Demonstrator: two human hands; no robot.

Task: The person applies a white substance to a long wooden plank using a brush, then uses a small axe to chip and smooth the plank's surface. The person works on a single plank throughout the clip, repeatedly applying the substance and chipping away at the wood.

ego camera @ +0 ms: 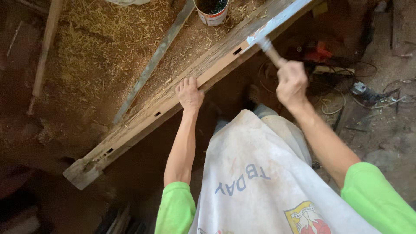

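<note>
Nearest me, a white printed apron (260, 182) is hanging over the person's front, green sleeves at each side. The left hand (189, 93) is lying flat with fingers spread on the near edge of a long wooden beam (143, 115), steadying it. The right hand (291, 83) is gripping the handle of a brush (265, 47), whose bristles are touching the beam's far right stretch, where a pale wet coat (281, 17) is showing. Farther off, a paint tin (212, 11) is standing in the sawdust (95, 52) beside a thin slat (154, 60). I'd worry about loose shavings sticking in the fresh coat, or the beam shifting if that bracing hand slips. Cables (346, 93) are trailing on the right.
</note>
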